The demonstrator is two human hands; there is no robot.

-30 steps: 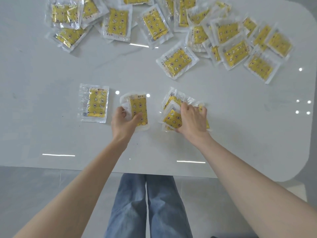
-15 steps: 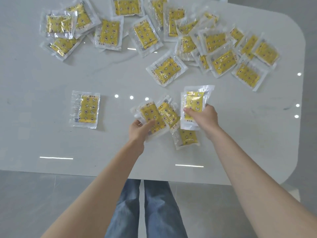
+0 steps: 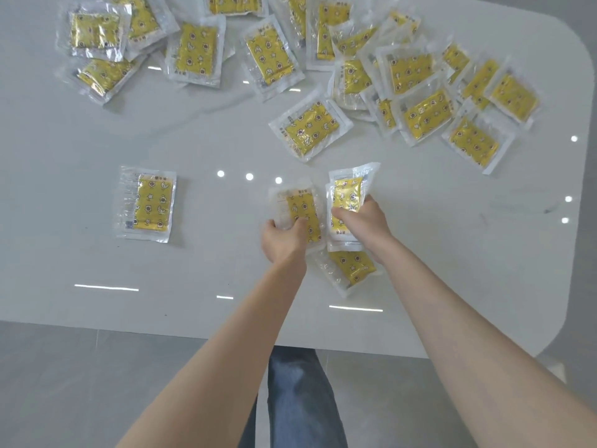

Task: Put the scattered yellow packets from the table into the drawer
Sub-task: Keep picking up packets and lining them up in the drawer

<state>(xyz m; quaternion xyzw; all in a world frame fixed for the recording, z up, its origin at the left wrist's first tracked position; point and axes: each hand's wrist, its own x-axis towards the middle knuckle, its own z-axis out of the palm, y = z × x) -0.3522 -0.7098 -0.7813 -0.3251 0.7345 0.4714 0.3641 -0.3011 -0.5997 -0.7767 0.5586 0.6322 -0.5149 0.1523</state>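
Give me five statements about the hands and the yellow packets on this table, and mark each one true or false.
1. The left hand grips one yellow packet. True.
2. The right hand holds nothing. False: it grips a second packet.
3. A lone packet lies on the table, to the left of both hands. True.
4. The table's far side holds no packets. False: a scattered heap lies there.
5. A drawer stands open beside the hands. False: no drawer is in view.
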